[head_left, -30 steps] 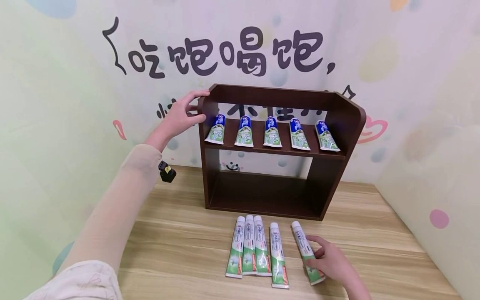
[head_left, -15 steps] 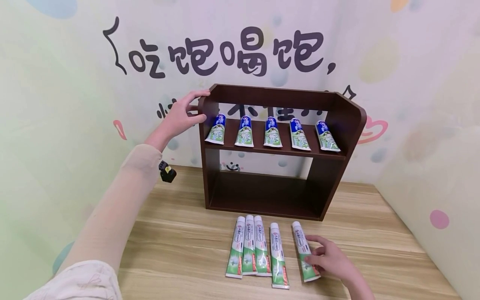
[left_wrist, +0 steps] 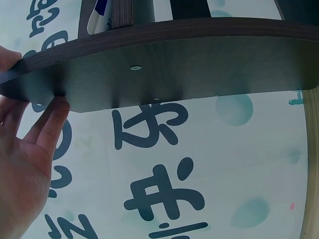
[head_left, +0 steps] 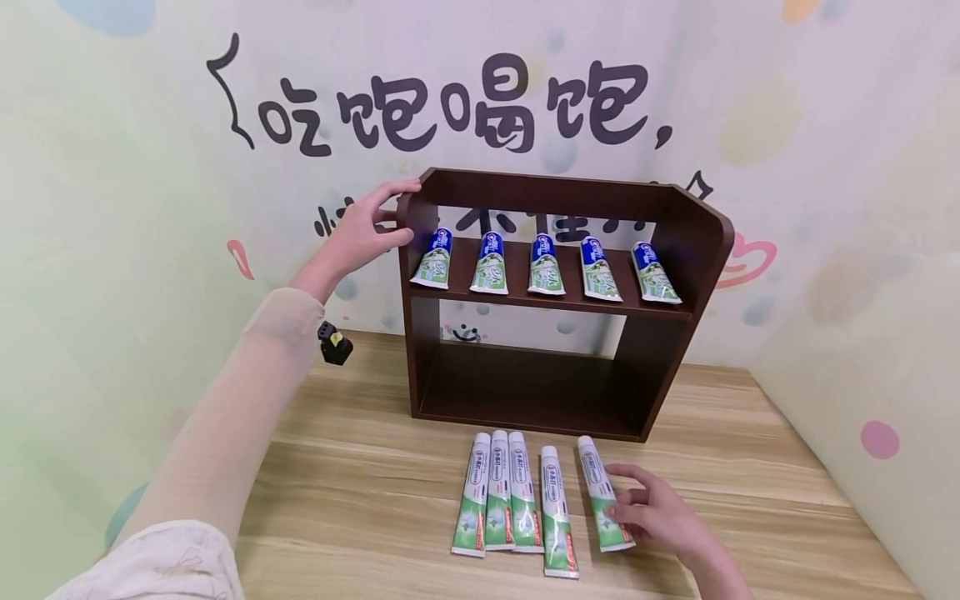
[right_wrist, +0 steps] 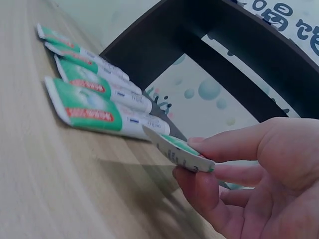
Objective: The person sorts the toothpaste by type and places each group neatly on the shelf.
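My right hand pinches a white and green toothpaste tube near its flat crimped end. In the right wrist view the thumb lies on top of this tube with fingers beneath, and a shadow falls on the table under it. To its left lie several matching toothpaste tubes, caps pointing at the shelf; three of them sit close together. My left hand grips the top left corner of a dark brown two-tier shelf, thumb and fingers on either side of its side panel.
Several blue and green toothpaste tubes rest spaced apart in a row on the upper tier. The lower tier holds nothing visible. The shelf stands on a wooden table against a printed wall, with another wall on each side.
My right hand has lifted the toothpaste tube slightly and moved it a little left and toward the shelf, turning it more upright in view. The left hand stays put on the shelf.
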`<state>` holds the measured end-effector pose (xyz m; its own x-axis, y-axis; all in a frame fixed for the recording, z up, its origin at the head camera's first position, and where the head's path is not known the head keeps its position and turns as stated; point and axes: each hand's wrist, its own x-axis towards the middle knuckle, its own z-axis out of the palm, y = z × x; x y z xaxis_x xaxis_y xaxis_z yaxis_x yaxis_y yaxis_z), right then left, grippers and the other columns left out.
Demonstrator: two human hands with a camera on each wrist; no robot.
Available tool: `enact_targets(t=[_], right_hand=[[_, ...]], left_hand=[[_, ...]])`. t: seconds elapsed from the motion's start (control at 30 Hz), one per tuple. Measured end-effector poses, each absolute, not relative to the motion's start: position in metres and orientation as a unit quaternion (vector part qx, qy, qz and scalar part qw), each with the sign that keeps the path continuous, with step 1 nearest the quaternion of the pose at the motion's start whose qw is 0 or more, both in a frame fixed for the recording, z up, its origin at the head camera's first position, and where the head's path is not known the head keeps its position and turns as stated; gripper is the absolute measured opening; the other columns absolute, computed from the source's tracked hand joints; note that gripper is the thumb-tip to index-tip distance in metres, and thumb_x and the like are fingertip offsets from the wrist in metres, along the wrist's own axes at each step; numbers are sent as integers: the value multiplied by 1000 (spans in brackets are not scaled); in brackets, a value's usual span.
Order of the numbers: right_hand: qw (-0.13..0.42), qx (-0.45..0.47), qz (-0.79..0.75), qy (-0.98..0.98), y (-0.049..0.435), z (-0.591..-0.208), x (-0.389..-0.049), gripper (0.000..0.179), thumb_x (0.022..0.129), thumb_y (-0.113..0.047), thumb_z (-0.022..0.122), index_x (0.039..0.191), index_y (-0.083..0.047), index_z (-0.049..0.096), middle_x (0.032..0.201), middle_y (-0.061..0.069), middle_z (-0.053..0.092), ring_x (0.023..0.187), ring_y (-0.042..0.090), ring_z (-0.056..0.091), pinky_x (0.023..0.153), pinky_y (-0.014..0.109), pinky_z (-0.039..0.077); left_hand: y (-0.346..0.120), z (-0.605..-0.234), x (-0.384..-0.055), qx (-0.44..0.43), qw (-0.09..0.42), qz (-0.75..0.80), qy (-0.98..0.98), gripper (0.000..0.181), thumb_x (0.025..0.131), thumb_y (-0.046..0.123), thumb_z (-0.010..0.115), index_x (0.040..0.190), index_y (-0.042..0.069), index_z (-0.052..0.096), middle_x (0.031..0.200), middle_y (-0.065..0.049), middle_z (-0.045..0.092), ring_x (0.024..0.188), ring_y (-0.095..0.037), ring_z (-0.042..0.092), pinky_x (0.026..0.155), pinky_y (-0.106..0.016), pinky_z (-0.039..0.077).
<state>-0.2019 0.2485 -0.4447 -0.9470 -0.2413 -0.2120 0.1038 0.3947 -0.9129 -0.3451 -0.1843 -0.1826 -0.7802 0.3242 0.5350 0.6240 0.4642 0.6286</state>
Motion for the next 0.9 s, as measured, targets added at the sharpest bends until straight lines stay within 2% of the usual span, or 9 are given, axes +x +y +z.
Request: enact_targets(t=[0.33,0.63,0.9], right_hand=[[158,-76,-583,793,239,-429,-215,75,89,-11,69,150,4,28,99,7,63,76,12,63,61,26,56],[143,-68,-577,801,225,-417,-233,72,87,-12,71,149,-2,35,104,14,63,81,18,65,66,30,59],[126,-60,-583,801,210,-411,-251,69,87,-11,70,148,-6,37,106,13,64,83,17,64,68,32,60]], left_hand=[[-185,-183,-345,-284,177,-428,-839,56,91,2,58,145,6,45,160,-9,36,128,-44,54,104,-54,51],[-185,-183,-345,-284,172,-430,-840,56,91,4,58,145,6,45,160,-8,36,129,-45,53,105,-54,50],[-185,-183,-345,-281,172,-432,-840,56,91,2,58,145,6,45,160,-8,37,127,-43,54,104,-52,51]])
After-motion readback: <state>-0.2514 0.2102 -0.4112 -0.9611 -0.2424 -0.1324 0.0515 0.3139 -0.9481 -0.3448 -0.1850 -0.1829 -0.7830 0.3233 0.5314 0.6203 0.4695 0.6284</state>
